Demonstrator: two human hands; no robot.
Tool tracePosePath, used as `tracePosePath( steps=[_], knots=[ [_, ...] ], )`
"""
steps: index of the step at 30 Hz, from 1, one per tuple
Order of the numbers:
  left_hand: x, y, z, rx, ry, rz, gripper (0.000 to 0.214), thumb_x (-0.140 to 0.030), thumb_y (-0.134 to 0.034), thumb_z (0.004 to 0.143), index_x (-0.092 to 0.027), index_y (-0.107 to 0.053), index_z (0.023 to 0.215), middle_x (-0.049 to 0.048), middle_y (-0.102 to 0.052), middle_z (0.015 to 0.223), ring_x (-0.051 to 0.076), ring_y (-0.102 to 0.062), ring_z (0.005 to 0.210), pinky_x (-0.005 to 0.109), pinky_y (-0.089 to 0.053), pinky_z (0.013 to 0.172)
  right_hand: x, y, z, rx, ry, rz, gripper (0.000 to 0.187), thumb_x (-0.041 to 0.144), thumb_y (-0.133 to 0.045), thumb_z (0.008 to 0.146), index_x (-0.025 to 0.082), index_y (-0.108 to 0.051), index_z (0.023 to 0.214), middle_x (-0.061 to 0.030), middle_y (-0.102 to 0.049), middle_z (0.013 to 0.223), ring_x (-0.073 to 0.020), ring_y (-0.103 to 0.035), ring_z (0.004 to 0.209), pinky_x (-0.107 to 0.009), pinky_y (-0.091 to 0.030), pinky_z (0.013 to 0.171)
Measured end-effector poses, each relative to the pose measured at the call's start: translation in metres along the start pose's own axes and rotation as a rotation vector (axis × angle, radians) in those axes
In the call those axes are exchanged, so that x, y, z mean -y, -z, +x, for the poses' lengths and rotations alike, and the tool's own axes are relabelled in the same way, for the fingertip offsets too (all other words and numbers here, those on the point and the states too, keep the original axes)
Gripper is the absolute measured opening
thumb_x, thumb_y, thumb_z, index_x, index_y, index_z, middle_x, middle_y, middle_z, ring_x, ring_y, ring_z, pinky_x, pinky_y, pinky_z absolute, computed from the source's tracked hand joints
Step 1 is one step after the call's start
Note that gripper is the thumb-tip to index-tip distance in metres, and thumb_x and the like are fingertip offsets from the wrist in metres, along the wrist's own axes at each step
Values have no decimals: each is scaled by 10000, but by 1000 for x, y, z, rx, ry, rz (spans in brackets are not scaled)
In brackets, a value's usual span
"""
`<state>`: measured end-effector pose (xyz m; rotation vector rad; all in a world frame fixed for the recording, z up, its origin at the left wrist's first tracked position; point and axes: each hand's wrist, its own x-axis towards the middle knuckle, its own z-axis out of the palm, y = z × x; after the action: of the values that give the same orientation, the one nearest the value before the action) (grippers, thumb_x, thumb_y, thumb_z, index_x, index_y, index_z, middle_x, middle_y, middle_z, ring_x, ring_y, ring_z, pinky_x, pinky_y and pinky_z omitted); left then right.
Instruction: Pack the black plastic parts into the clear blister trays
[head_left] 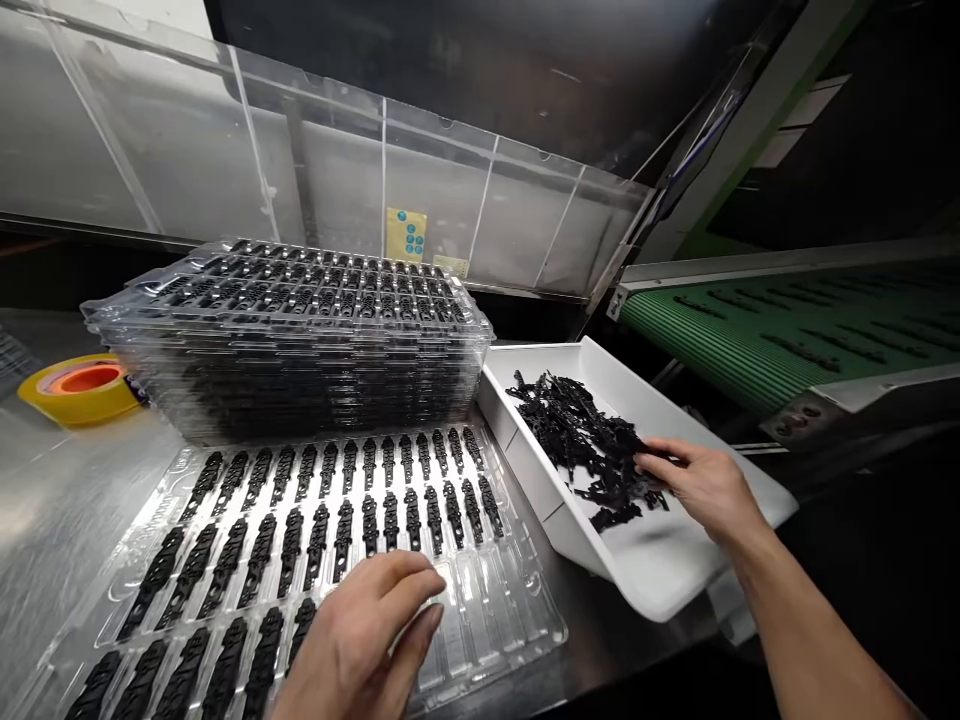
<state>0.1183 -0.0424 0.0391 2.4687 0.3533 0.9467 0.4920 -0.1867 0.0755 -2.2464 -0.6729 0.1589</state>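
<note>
Our left hand, grip apart, hovers above a clear plastic tray of slim black parts. Our right hand touches loose black parts inside a white rectangular plastic bin; whether its grip is clamped, we cannot tell.

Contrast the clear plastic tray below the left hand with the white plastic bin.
The clear plastic tray is see-through and shallow; the white plastic bin is opaque and deeper. The tray's slim black parts sit in rows; the bin's lie heaped. Both hold black parts.
</note>
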Motion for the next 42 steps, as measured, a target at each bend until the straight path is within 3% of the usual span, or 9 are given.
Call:
tracePosePath(
  steps=[6, 11, 14, 17, 21, 28, 32, 36, 42],
  knots=[
    [-11, -5, 21, 63, 91, -168, 179, -164, -502, 884, -196, -627, 1008, 58, -667, 941, 150, -649, 789, 241, -566, 674, 12, 0, -13, -126, 21, 206, 396, 441, -732, 651, 167, -714, 937, -66, -714, 798, -223, -685, 747, -306, -585, 662],
    [-23, -7, 18, 173, 443, -633, 472, -300, -640, 836, -271, -493, 1283, 71, -613, 1151, 162, -629, 886, 283, -569, 755, 59, -12, -87, -261, 93, 315, 431, 453, -807, 600, 194, -735, 937, -84, -725, 837, -244, -698, 764, -296, -589, 710],
    [-30, -9, 7, 208, 593, -1002, 659, -384, -725, 759, -272, -444, 1344, 90, -566, 1218, 149, -625, 832, 262, -550, 691, 82, -48, -145, 178, 227, 369, 235, 433, -762, 651, 234, -757, 775, -55, -731, 811, -230, -703, 733, -250, -594, 649],
    [-26, -10, -13, 157, 730, -983, 311, -381, -640, 833, -182, -662, 1072, 63, -625, 967, 133, -598, 758, 227, -488, 649, 91, -94, -185, 542, 267, 442, 134, 348, -722, 719, 229, -753, 772, -44, -731, 826, -214, -700, 761, -229, -578, 678],
    [-4, 0, -43, 53, 951, -802, 278, -386, -569, 872, -139, -676, 801, 21, -593, 764, 124, -537, 688, 219, -423, 610, 90, -139, -209, 599, 88, 496, 211, 407, -715, 736, 220, -753, 826, -49, -723, 872, -192, -681, 729, -226, -556, 662],
    [30, 30, -65, 53, 1103, -599, 410, -523, -527, 849, -132, -630, 777, 28, -606, 752, 159, -526, 703, 257, -407, 631, 82, -162, -209, 587, -43, 492, 288, 440, -696, 770, 186, -713, 906, -31, -702, 730, -165, -664, 633, -225, -553, 622],
    [34, 36, -70, 120, 1108, -519, 423, -542, -511, 836, -141, -616, 754, 25, -591, 733, 168, -528, 705, 262, -404, 634, 82, -176, -203, 367, 244, 315, 180, 337, -622, 859, 200, -701, 947, -44, -718, 880, -172, -690, 765, -232, -577, 674],
    [32, 37, -76, 181, 1104, -524, 430, -554, -499, 822, -151, -582, 697, 11, -562, 689, 156, -506, 669, 251, -390, 607, 85, -184, -200, 93, 855, 224, 335, 58, -548, 865, 178, -623, 1168, -84, -700, 1025, -188, -662, 971, -309, -566, 864],
    [32, 38, -82, 244, 1096, -400, 421, -538, -490, 822, -167, -518, 627, -19, -506, 641, 139, -455, 636, 239, -346, 584, 75, -193, -212, 259, 1241, 123, 377, 15, -431, 863, 80, -589, 1199, -154, -684, 1032, -232, -629, 1051, -368, -545, 918]
  ],
)
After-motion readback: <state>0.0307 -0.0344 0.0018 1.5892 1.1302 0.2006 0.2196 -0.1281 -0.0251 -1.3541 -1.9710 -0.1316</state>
